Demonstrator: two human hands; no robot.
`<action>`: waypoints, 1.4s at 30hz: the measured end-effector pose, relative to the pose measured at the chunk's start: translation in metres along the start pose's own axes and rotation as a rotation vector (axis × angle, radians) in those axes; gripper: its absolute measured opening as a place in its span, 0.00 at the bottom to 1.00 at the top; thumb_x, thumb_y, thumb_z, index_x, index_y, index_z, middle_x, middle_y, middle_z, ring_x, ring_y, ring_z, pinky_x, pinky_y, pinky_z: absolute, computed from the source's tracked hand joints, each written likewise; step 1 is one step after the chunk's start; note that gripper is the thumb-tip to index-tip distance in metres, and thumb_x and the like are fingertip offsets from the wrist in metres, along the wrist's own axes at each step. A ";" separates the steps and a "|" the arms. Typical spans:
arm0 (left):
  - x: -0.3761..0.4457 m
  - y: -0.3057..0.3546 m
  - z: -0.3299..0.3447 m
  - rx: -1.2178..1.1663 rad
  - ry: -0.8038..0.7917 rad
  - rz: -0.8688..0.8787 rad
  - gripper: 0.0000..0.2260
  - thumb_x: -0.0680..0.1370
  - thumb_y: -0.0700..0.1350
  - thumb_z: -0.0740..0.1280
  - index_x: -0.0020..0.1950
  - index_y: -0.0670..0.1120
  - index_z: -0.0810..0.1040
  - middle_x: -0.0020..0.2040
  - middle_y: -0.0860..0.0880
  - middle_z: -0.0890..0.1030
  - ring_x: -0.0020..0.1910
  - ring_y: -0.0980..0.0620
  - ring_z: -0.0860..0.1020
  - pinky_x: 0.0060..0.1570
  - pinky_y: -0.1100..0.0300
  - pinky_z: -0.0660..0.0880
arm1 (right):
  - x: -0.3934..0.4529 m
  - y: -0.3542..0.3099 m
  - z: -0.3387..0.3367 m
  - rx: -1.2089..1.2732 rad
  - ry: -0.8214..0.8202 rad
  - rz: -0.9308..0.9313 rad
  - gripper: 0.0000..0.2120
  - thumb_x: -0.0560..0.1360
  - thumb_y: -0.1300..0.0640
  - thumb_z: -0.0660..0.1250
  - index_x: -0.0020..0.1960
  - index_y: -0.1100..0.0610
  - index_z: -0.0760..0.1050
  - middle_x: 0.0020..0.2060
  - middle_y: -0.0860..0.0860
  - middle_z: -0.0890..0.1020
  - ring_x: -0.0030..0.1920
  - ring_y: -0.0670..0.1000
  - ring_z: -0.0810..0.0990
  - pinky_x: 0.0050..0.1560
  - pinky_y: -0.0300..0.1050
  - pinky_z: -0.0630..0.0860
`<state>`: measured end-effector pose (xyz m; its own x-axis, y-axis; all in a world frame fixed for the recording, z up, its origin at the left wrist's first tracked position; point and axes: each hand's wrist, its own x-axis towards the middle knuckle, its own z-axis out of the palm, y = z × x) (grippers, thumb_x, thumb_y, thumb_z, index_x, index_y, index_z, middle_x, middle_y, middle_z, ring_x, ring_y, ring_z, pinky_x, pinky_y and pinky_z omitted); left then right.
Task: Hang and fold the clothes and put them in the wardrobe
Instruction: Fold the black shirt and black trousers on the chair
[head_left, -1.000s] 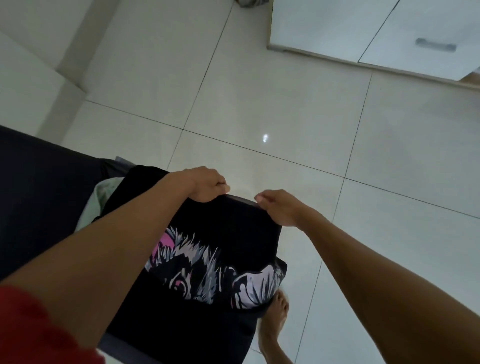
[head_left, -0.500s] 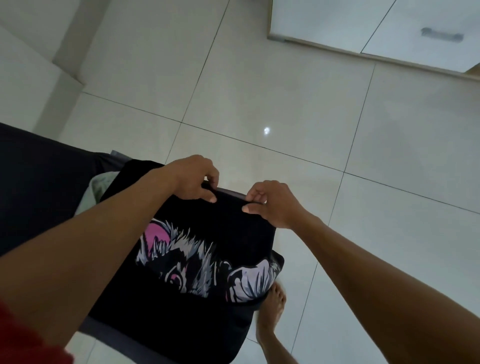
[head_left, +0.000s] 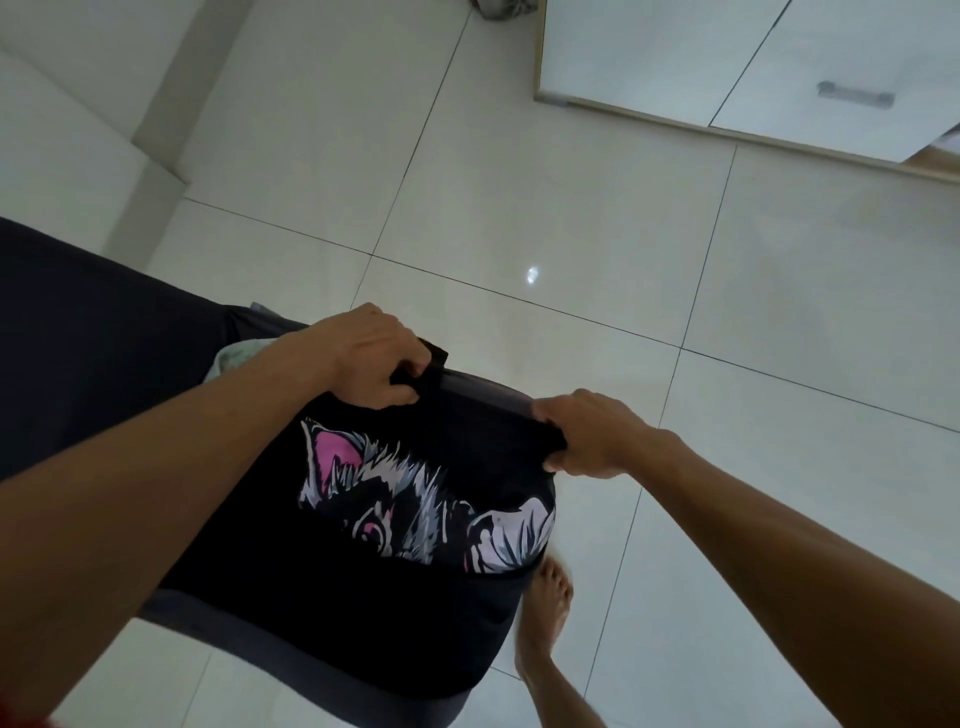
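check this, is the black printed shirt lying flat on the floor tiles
No, the black printed shirt is held up at its top edge by the left hand and right hand, above the floor.

Black tee (head_left: 363, 561) w/ pink-white-grey animal print, dark grey surface (head_left: 93, 322), white tiles (head_left: 519, 197), maybe pale-green cloth (head_left: 234, 358).

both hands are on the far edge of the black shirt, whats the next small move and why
Probably draw that edge back toward the body to fold it over. The left hand and right hand each pinch the far edge of the black cat-print T-shirt, which lies flat on the dark grey seat.
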<state>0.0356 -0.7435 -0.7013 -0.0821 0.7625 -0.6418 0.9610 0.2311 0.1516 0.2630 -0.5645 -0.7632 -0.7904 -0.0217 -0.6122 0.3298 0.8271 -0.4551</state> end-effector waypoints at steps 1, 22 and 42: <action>-0.004 0.002 -0.004 0.034 -0.055 -0.026 0.12 0.75 0.62 0.67 0.46 0.54 0.77 0.32 0.59 0.69 0.36 0.54 0.71 0.58 0.53 0.70 | -0.005 0.004 0.003 -0.077 -0.002 0.034 0.14 0.73 0.48 0.72 0.53 0.47 0.69 0.47 0.50 0.80 0.47 0.56 0.78 0.43 0.49 0.75; -0.138 0.039 0.039 0.454 0.159 -0.587 0.10 0.78 0.49 0.63 0.58 0.51 0.78 0.60 0.49 0.73 0.61 0.46 0.70 0.50 0.52 0.70 | -0.098 -0.055 0.125 -0.291 0.479 0.299 0.13 0.72 0.57 0.75 0.53 0.56 0.74 0.36 0.52 0.78 0.22 0.51 0.65 0.25 0.41 0.62; -0.227 0.040 0.194 -0.238 -0.066 -0.583 0.20 0.72 0.45 0.68 0.63 0.47 0.72 0.57 0.46 0.77 0.53 0.44 0.80 0.47 0.52 0.78 | -0.102 -0.201 0.180 -0.090 0.397 0.441 0.11 0.78 0.53 0.65 0.58 0.51 0.68 0.43 0.44 0.70 0.34 0.44 0.68 0.29 0.36 0.61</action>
<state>0.1434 -1.0247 -0.6957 -0.5511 0.4332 -0.7132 0.6771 0.7316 -0.0788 0.3705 -0.8299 -0.7253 -0.7268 0.5320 -0.4344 0.6396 0.7547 -0.1459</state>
